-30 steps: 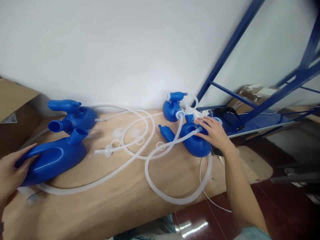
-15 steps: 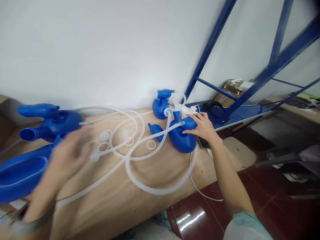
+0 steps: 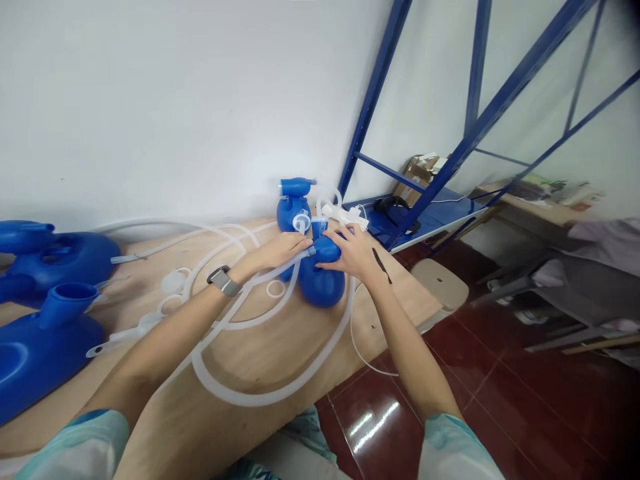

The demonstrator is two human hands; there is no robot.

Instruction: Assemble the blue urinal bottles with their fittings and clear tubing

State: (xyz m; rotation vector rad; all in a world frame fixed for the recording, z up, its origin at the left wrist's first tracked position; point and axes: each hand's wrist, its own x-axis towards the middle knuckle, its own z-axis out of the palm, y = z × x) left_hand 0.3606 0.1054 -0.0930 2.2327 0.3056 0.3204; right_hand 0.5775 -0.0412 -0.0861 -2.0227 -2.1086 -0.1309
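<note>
So the small blue spout piece (image 3: 326, 249) was right over a blue jug (image 3: 323, 291) on the bench (image 3: 250, 363), couldn't tell if they touched. The right hand (image 3: 351, 251) had its fingers wrapped round the spout, and the left hand (image 3: 281, 249) was pinching the clear tube (image 3: 273, 274) right by the nozzle. Another jug (image 3: 289, 215) stood just behind, a white ring (image 3: 275, 289) lay nearby, and two more jugs (image 3: 87, 257) sat well off to the left.

Your right hand (image 3: 351, 253) hides part of the blue cap (image 3: 326, 250); your left forearm (image 3: 170, 343) covers some tubing (image 3: 250, 399). The left edge crops your near jug (image 3: 60, 350) and the jug behind (image 3: 93, 257).
</note>
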